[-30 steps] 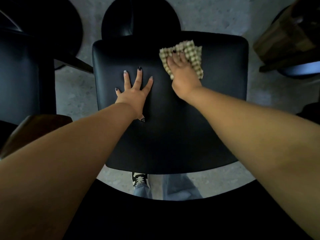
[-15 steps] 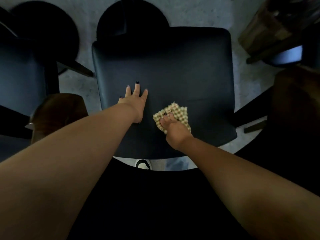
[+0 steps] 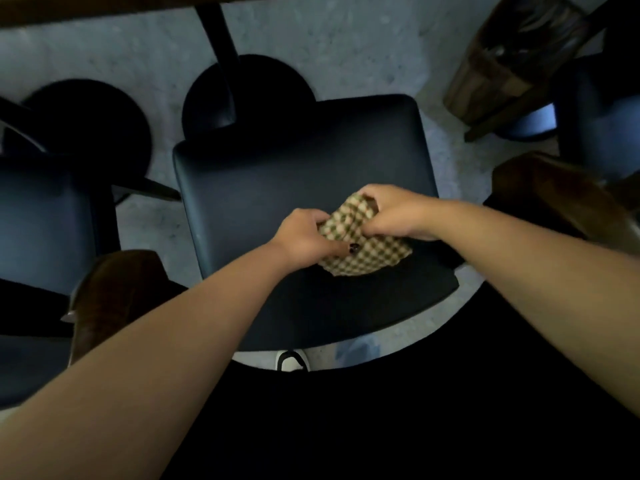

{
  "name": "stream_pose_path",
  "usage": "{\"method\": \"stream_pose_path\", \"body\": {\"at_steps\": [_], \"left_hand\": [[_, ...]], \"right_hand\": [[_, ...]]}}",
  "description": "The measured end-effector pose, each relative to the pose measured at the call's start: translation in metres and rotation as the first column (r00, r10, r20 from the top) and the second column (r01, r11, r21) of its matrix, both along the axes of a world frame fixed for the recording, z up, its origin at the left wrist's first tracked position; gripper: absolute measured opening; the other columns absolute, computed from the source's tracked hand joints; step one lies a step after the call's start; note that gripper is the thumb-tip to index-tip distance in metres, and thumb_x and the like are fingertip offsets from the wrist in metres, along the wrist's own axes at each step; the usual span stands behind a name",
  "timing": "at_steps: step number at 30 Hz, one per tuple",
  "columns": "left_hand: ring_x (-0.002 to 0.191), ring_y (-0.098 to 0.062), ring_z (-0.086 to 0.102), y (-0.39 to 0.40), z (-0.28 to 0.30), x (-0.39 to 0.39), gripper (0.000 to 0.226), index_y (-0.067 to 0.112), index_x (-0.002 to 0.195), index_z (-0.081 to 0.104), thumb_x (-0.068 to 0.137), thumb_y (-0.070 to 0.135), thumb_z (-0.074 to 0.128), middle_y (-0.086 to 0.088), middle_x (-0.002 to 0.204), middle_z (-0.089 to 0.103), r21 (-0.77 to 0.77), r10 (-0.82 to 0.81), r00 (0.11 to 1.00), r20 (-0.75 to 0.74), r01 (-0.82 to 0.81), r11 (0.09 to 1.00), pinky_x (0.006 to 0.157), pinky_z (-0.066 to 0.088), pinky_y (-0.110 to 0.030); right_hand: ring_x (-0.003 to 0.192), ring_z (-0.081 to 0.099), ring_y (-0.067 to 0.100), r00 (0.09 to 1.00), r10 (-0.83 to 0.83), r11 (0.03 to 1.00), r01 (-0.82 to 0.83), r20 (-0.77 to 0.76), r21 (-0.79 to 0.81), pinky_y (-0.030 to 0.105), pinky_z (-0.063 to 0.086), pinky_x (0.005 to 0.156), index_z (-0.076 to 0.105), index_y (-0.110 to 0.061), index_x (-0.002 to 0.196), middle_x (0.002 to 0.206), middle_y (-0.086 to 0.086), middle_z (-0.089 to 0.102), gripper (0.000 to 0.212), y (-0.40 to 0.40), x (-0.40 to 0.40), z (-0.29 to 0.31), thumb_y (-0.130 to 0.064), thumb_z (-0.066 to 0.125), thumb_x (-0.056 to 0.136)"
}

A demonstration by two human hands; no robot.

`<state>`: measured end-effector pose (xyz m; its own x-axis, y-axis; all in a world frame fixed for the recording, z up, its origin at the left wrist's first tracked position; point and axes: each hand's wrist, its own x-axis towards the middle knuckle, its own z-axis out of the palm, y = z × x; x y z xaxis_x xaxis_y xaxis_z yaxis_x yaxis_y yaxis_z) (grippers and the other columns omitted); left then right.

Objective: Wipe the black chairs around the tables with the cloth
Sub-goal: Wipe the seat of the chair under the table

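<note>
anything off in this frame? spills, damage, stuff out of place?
Nothing stands out. The chair seat looks intact, with no spill or tear visible. Both the left hand and right hand have a grip on the checked cloth, bunched above the seat. The picture is dim, so fine marks could be missed.

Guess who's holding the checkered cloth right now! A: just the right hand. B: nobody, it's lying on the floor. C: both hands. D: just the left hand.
C: the left hand and right hand both grip the checkered cloth above the chair seat.
</note>
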<state>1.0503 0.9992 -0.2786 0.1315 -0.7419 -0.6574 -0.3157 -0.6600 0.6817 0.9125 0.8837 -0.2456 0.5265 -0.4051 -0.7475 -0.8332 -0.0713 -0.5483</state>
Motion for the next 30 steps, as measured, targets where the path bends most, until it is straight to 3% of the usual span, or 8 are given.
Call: {"method": "stream_pose_path", "body": {"at_steps": [3, 8, 13, 15, 17, 20, 26, 30], "left_hand": [[0.075, -0.004, 0.068, -0.029, 0.007, 0.002, 0.025, 0.022, 0.084, 0.069, 0.067, 0.029, 0.087, 0.008, 0.081, 0.072, 0.018, 0.152, 0.983, -0.103, -0.151, 0.988, 0.061, 0.054, -0.018], [0.062, -0.002, 0.051, -0.092, 0.003, 0.009, 0.02, 0.021, 0.087, 0.051, 0.082, 0.028, 0.069, 0.01, 0.074, 0.055, -0.075, 0.18, 0.947, 0.268, -0.165, 0.983, 0.039, 0.033, -0.014], [0.07, -0.013, 0.053, -0.154, -0.016, -0.003, 0.029, 0.016, 0.109, 0.04, 0.087, 0.0, 0.047, -0.004, 0.094, 0.057, -0.24, 0.144, 0.918, 0.369, -0.056, 0.969, 0.063, 0.04, -0.027], [0.104, -0.029, 0.059, -0.183, -0.027, -0.011, 0.054, 0.016, 0.137, 0.036, 0.088, -0.004, 0.044, -0.014, 0.127, 0.056, -0.205, 0.033, 0.911, 0.411, 0.057, 0.977, 0.087, 0.046, -0.036], [0.14, -0.028, 0.035, -0.214, -0.042, -0.02, 0.069, 0.017, 0.153, 0.021, 0.091, -0.005, 0.041, -0.011, 0.155, 0.031, -0.138, -0.101, 0.877, 0.469, 0.186, 0.973, 0.113, 0.031, -0.038], [0.15, -0.021, 0.003, -0.254, -0.065, -0.034, 0.071, 0.011, 0.155, 0.01, 0.093, -0.005, 0.039, -0.009, 0.163, 0.006, -0.134, -0.214, 0.81, 0.546, 0.337, 0.932, 0.122, 0.01, -0.038], [0.149, -0.03, -0.013, -0.277, -0.107, -0.066, 0.076, 0.011, 0.155, -0.004, 0.096, 0.011, 0.044, -0.009, 0.163, -0.013, 0.151, -0.518, 0.464, 0.719, 0.623, 0.767, 0.12, -0.007, -0.048], [0.149, -0.027, -0.013, -0.265, -0.118, -0.074, 0.075, 0.011, 0.155, -0.002, 0.094, 0.011, 0.043, -0.006, 0.163, -0.01, 0.103, -0.452, 0.436, 0.778, 0.622, 0.777, 0.116, -0.014, -0.045]], "right_hand": [[0.085, 0.061, 0.01, 0.963, 0.24, 0.955, -0.257, -0.124, -0.149, 0.023, 0.049, 0.064, 0.056, -0.019, 0.119, 0.102, -0.006, 0.065, 0.044, -0.051, 0.0, 0.034, -0.012, 0.068, 0.077], [0.108, 0.056, 0.019, 0.9, 0.28, 0.843, -0.397, -0.334, -0.362, 0.032, 0.047, 0.089, 0.044, -0.021, 0.137, 0.123, -0.003, 0.06, 0.058, -0.125, -0.033, 0.072, -0.024, 0.067, 0.084], [0.115, 0.054, 0.015, 0.93, 0.048, 0.978, -0.118, -0.364, -0.174, 0.033, 0.044, 0.098, 0.053, -0.029, 0.13, 0.13, -0.006, 0.057, 0.06, -0.157, -0.081, 0.06, -0.042, 0.074, 0.075], [0.103, 0.06, 0.012, 0.962, -0.133, 0.991, 0.131, -0.24, -0.025, 0.025, 0.048, 0.081, 0.061, -0.025, 0.12, 0.119, -0.004, 0.062, 0.038, -0.154, -0.091, 0.036, -0.032, 0.068, 0.084], [0.088, 0.068, 0.012, 0.883, -0.45, 0.861, 0.468, -0.133, 0.197, 0.021, 0.05, 0.065, 0.062, -0.014, 0.114, 0.108, 0.003, 0.068, 0.023, -0.151, -0.095, 0.013, -0.02, 0.06, 0.092], [0.094, 0.068, 0.021, 0.643, -0.765, 0.608, 0.743, -0.046, 0.28, 0.029, 0.051, 0.074, 0.061, -0.015, 0.106, 0.103, 0.008, 0.07, 0.015, -0.16, -0.1, -0.02, -0.014, 0.049, 0.096], [0.089, 0.069, 0.024, 0.414, -0.909, 0.391, 0.886, -0.046, 0.249, 0.031, 0.053, 0.076, 0.062, -0.009, 0.104, 0.096, 0.01, 0.071, 0.019, -0.164, -0.108, -0.064, -0.007, 0.046, 0.093], [0.089, 0.069, 0.026, 0.37, -0.928, 0.348, 0.904, -0.048, 0.25, 0.034, 0.053, 0.084, 0.062, -0.006, 0.106, 0.095, 0.013, 0.071, 0.022, -0.158, -0.111, -0.08, -0.004, 0.045, 0.092]]}}
